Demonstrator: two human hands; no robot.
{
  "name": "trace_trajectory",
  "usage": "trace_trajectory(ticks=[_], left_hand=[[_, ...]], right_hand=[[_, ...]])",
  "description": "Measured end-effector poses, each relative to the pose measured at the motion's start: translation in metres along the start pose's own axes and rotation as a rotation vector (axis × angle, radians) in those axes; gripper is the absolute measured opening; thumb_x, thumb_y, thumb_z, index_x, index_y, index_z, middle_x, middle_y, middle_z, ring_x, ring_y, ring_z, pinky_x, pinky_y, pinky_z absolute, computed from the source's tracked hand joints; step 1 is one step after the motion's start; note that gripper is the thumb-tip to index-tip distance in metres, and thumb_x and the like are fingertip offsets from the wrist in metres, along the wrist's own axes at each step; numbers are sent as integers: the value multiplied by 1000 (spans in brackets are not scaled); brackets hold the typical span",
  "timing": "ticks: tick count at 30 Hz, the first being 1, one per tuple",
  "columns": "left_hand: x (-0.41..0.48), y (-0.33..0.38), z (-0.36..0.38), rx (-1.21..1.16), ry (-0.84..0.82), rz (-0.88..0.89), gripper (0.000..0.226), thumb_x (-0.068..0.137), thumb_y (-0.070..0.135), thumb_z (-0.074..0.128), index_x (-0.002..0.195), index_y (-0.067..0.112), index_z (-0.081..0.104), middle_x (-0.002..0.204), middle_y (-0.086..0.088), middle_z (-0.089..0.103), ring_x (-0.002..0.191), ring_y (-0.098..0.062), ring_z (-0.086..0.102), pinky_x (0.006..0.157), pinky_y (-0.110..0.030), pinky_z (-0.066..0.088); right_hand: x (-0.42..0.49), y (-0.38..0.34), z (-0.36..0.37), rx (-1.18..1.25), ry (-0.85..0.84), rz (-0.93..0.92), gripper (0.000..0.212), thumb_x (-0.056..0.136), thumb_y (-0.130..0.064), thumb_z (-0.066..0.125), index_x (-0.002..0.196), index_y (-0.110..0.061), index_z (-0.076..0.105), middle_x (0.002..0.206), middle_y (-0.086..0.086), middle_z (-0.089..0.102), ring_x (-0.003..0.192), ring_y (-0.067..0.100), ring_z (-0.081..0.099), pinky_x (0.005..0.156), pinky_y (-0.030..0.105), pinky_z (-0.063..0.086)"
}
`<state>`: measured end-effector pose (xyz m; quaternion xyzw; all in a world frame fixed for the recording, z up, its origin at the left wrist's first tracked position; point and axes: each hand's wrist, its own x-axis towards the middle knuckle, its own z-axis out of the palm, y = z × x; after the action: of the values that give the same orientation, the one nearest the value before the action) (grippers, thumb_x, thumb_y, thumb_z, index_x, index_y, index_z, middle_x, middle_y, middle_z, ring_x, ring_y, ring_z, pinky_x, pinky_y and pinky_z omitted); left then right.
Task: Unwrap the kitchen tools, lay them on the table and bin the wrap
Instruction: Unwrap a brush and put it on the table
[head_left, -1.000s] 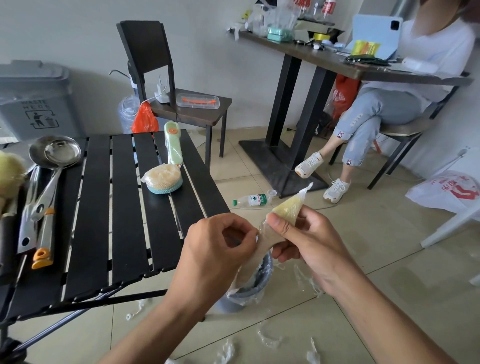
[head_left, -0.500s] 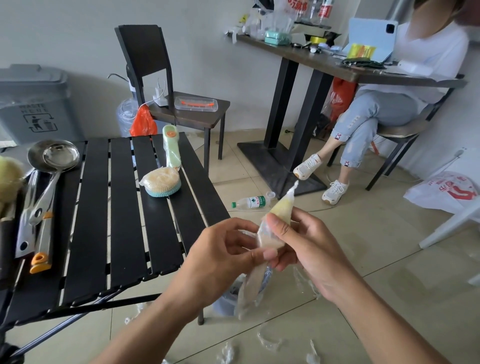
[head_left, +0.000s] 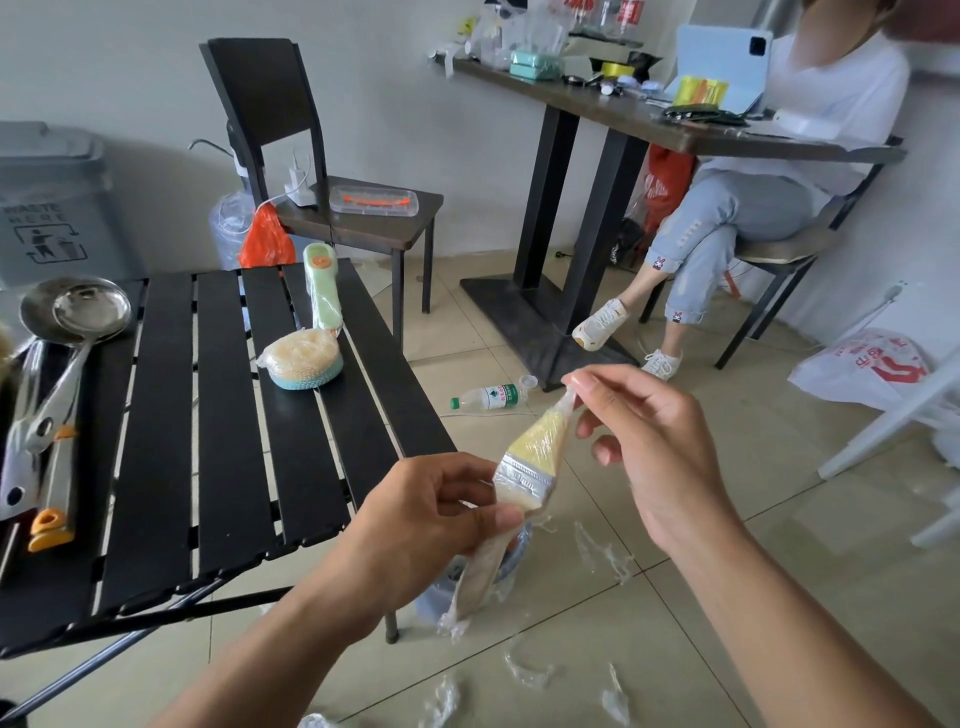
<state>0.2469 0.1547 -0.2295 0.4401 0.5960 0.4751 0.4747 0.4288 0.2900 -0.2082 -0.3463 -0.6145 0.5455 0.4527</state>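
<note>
Two hands, one wrapped brush (head_left: 524, 470)
Left hand (head_left: 431, 512) clamps the stiff ferrule; right hand (head_left: 641, 444) pinches slippery, flimsy wrap (head_left: 567, 402) at the bristle tip.

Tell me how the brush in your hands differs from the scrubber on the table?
The brush is held in the air by both hands; the scrubber lies on the table. The brush has flat yellow bristles; the scrubber has a round pale pad and a green handle. Both are wrapped in clear film.
</note>
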Motion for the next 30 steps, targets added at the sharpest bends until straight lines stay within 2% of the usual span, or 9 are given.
trace_trajectory(ticks=[5,7,11,14,16,19,23,26,30], left_hand=[[-3,-5,0,16,-53,-34,20,91,22,84,110,24,79,105,-3,81,94,-27,80,84,-41,65],[-6,-8,1,-156,-88,-70,18,94,17,78,112,14,80,105,-13,81,94,-32,80,77,-35,64],[-7,-7,-5,-428,-192,-67,30,101,25,70,116,0,77,99,-20,75,85,-26,73,75,-29,61],[-5,-1,-8,-622,-296,-97,37,106,25,61,117,-8,73,94,-18,68,76,-21,66,73,-25,60],[-5,4,-5,-723,-335,-123,34,110,19,52,115,-7,74,94,-16,67,74,-18,64,69,-24,59],[-7,10,-1,-852,-363,-138,37,111,15,43,122,-8,71,104,-18,68,76,-17,63,62,-23,57],[-8,19,-3,-500,-274,-16,38,107,32,56,112,1,79,102,-14,75,76,-16,68,66,-23,59],[-9,20,-3,-195,-117,103,31,105,33,59,112,13,82,95,-6,79,73,-17,67,68,-23,57],[-12,19,-5,-120,-72,144,38,108,39,53,104,14,82,76,7,74,66,-21,58,62,-24,50]], right_hand=[[11,-6,-14,128,116,34,21,87,-29,81,96,-10,79,79,3,75,63,8,62,48,17,40],[18,-14,-28,209,153,56,26,82,-31,79,94,-8,77,74,3,71,61,9,59,47,16,38],[9,-19,-37,80,-106,155,25,83,-40,82,95,-17,83,86,5,75,62,13,58,46,17,39],[-5,-14,-16,-6,-370,289,60,80,-50,85,128,-16,74,120,4,78,75,14,68,49,18,42],[-12,-12,0,41,-453,312,67,82,-52,80,132,-9,70,117,11,74,77,14,67,50,18,39],[-15,-10,13,156,-436,267,56,88,-46,78,117,2,69,101,30,70,67,16,62,49,20,35],[-12,-10,17,169,-247,179,35,78,-47,89,94,-19,76,79,5,70,55,16,58,46,21,43],[-11,-10,19,175,-176,122,33,71,-50,90,87,-24,77,76,4,69,52,16,59,45,21,47],[-13,-11,20,206,-200,122,28,73,-40,89,91,-21,81,79,3,69,54,14,63,47,20,49]])
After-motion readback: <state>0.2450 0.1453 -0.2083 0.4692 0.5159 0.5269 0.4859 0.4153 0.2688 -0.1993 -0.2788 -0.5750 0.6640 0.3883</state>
